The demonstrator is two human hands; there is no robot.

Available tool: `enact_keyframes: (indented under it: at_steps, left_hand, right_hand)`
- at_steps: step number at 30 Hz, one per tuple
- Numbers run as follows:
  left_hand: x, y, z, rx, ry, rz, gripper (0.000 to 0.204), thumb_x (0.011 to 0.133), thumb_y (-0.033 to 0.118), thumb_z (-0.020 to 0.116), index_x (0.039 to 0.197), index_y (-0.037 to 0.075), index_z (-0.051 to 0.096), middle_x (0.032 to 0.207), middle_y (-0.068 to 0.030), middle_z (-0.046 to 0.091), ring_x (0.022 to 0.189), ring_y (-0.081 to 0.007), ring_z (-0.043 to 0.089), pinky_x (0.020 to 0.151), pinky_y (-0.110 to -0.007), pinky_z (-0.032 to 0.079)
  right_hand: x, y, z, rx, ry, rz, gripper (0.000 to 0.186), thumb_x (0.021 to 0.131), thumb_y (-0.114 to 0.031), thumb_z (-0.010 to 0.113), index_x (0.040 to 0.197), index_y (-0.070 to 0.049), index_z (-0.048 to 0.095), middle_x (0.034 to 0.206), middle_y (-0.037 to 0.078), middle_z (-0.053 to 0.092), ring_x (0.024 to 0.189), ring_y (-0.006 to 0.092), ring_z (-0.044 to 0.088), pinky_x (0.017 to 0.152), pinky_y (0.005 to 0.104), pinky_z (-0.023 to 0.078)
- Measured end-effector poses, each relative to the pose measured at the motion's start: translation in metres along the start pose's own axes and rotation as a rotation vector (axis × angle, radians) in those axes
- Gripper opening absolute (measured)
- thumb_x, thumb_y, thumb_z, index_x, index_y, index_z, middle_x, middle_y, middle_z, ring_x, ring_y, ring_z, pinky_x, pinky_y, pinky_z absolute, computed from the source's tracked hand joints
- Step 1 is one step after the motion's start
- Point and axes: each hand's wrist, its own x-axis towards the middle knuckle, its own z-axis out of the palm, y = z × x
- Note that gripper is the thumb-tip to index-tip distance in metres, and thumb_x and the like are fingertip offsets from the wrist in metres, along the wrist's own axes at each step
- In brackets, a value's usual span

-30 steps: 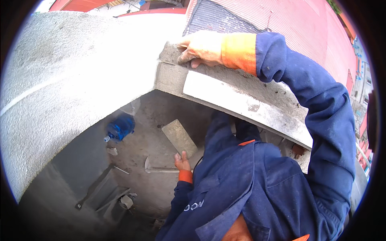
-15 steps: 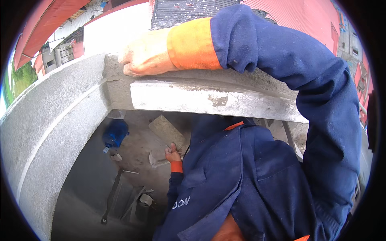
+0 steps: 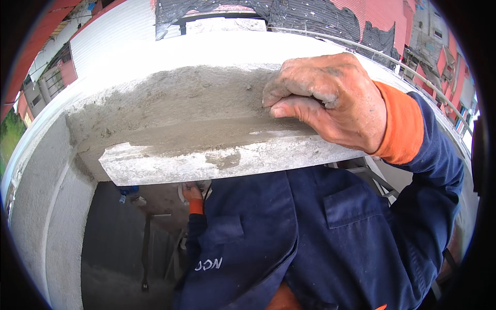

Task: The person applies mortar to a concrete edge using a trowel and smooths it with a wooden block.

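My right hand (image 3: 330, 98) is closed, thumb and bent fingers drawn together over the mortar ledge. Whatever is between the fingertips, if anything, is too small to make out. Grey damp-looking mortar (image 3: 175, 103) covers the inner face and top of the ledge. Along its near side runs a rough white edge strip (image 3: 170, 164) with a grey patch. Below that strip, my left hand (image 3: 192, 192) hangs low beside my jacket. The strip covers most of its fingers, so its grip is hidden.
A rough grey wall (image 3: 49, 206) rises at the left. Far below stand a blue plastic bottle (image 3: 126, 192) and a dark long bar (image 3: 146, 248). Metal ladder-like legs (image 3: 380, 178) show under the ledge at right. A thin rail (image 3: 413, 72) curves beyond.
My right hand has moved rightward along the ledge, baring the mortar at the left. The view has shifted; the strip now hides the rectangular board and much of my left hand.
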Motion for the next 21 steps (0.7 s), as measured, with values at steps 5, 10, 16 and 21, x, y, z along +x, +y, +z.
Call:
enact_keyframes:
  at_steps: [5, 10, 16, 21]
  left_hand:
    - [-0.004, 0.043, 0.005, -0.073, -0.042, -0.149, 0.024, 0.095, 0.026, 0.063, 0.090, 0.005, 0.052, 0.075, -0.0070, 0.061, 0.050, -0.0140, 0.055, 0.041, -0.030, 0.044]
    - [-0.011, 0.015, 0.014, -0.100, 0.087, -0.182, 0.039, 0.093, 0.037, 0.066, 0.097, 0.000, 0.054, 0.086, -0.0136, 0.063, 0.061, -0.0183, 0.062, 0.047, -0.029, 0.050]
    - [-0.049, 0.047, 0.010, -0.281, 0.737, -0.078, 0.052, 0.095, 0.045, 0.061, 0.105, -0.005, 0.051, 0.095, -0.0200, 0.062, 0.072, -0.0243, 0.065, 0.062, -0.031, 0.055]
    - [-0.137, 0.186, -0.025, -0.440, 0.953, 0.467, 0.055, 0.099, 0.045, 0.054, 0.112, -0.008, 0.046, 0.097, -0.0215, 0.061, 0.073, -0.0217, 0.063, 0.058, -0.031, 0.053]
  right_hand:
    - [0.001, -0.003, -0.005, 0.235, 0.042, 0.224, 0.018, 0.092, -0.016, 0.066, 0.096, 0.002, 0.064, 0.081, 0.009, 0.070, 0.062, 0.0138, 0.064, 0.060, 0.0266, 0.053]
    - [-0.009, -0.024, -0.035, 0.221, 0.091, 0.298, 0.020, 0.093, -0.018, 0.067, 0.095, 0.002, 0.064, 0.082, 0.008, 0.067, 0.065, 0.0109, 0.061, 0.062, 0.0256, 0.052]
    - [0.000, -0.091, -0.011, 0.245, 0.069, 0.014, 0.022, 0.085, -0.006, 0.072, 0.104, 0.001, 0.064, 0.094, 0.012, 0.068, 0.083, 0.0184, 0.067, 0.071, 0.0289, 0.053]
    - [0.018, -0.103, -0.006, -0.009, -0.157, -0.210, 0.040, 0.082, -0.013, 0.075, 0.117, 0.001, 0.062, 0.104, 0.017, 0.069, 0.093, 0.0301, 0.069, 0.080, 0.0367, 0.054]
